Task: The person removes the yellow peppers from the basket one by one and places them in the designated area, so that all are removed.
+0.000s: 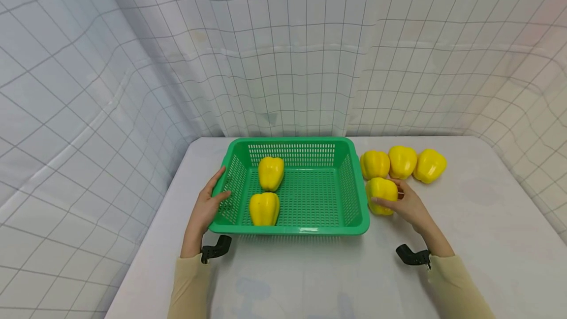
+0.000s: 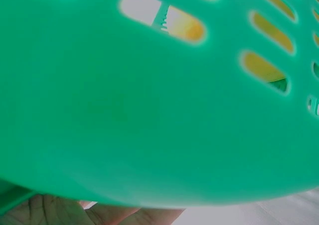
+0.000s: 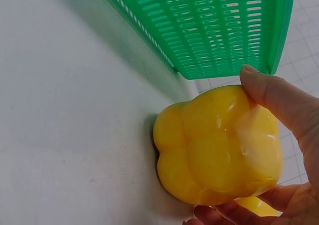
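Note:
A green plastic basket [image 1: 310,230] stands on the table with two yellow bell peppers inside, one bell pepper [image 1: 271,174] behind the other bell pepper [image 1: 264,209]. At the basket's left end, my left hand [image 1: 208,208] holds the rim, its thumb over the inner side. The left wrist view is mostly filled by the green basket wall [image 2: 149,110]; part of the hand [image 2: 55,210] shows below it. To the right of the basket, my right hand [image 1: 409,206] grips a yellow bell pepper [image 3: 219,145] between thumb and fingers. That pepper seems to rest on the table.
Behind the gripped pepper stand three more yellow bell peppers in a row: a left one [image 1: 375,164], a middle one [image 1: 402,161] and a right one [image 1: 429,166]. White gridded curtains [image 1: 310,63] enclose the table [image 1: 301,279] at the back and sides.

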Motion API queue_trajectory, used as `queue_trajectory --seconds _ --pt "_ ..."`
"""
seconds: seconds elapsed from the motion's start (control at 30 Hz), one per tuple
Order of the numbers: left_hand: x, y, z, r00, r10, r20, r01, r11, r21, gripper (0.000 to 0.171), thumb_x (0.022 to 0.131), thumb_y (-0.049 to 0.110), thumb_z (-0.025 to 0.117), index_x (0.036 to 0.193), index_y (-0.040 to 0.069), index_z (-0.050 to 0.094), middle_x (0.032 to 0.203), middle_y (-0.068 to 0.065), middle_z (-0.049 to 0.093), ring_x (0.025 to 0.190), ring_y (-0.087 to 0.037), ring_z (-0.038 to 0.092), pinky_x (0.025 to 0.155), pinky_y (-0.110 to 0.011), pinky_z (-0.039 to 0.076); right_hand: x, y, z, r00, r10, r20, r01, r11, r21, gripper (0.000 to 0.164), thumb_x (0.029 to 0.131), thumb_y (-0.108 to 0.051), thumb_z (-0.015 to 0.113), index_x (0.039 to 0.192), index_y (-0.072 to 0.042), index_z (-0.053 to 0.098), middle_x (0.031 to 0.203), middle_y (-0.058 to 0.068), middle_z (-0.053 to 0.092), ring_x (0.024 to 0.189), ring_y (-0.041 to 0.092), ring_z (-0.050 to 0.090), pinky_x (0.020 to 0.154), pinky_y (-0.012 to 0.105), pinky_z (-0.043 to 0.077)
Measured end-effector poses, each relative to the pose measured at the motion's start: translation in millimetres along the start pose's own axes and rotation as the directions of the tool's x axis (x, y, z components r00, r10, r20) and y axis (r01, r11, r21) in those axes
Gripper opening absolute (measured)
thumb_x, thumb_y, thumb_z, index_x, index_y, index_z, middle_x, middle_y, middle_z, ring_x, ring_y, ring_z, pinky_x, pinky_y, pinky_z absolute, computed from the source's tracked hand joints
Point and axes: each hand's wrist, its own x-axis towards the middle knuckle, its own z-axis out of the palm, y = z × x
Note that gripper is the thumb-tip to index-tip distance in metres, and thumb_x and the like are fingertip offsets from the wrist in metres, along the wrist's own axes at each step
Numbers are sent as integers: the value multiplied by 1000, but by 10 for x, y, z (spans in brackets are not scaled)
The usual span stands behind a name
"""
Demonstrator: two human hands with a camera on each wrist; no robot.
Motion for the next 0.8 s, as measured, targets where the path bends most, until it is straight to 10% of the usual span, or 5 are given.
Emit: queue_trajectory --seconds 0.8 --pt "21 -76 -3 1000 19 -5 -19 1000 16 65 97 7 51 152 26 23 156 -5 13 139 -30 16 105 -54 21 14 9 4 1000 19 6 -19 1000 -2 95 83 -49 69 147 1 20 137 26 34 117 40 38 96 56 34"
